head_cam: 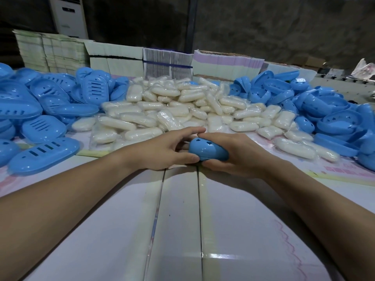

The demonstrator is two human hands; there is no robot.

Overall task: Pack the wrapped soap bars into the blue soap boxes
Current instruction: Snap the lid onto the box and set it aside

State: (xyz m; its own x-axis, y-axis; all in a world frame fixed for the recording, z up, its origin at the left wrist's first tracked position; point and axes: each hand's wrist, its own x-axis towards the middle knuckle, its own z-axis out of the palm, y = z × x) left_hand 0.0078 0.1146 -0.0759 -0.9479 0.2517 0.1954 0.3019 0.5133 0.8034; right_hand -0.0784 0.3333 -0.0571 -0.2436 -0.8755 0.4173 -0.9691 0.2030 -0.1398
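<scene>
Head view: both hands meeting near the middle of the bench (178, 209), just in front of the soap heap. Right hand (233, 153) curled under and around a blue soap box (209, 150), cupping it from below and behind. Left hand (166, 149) closing on the same box from the other side, thumb low against its near edge, fingers arched over the top toward the right fingertips. Cannot tell whether a bar already sits inside, nor whether the two halves are fully seated.

Risks, as a judgement: halves squeezed off-line and failing to snap, from uneven pressure by the two hands; wrapper film caught in the seam, keeping the shell ajar; smooth rounded plastic slipping out of the grip and dropping onto the bench; a forearm brushing the loose heap and sending bars sliding.

Look of the box: glossy sky-blue plastic, oval and domed, small heart-shaped cut-outs on the upper face. Wrapped soap bars (172, 106): pale cream ovals in clear crinkled film, heaped just beyond the hands. Slotted blue halves (40, 110) piled at left, heart-pierced blue halves (324, 110) piled at right.
</scene>
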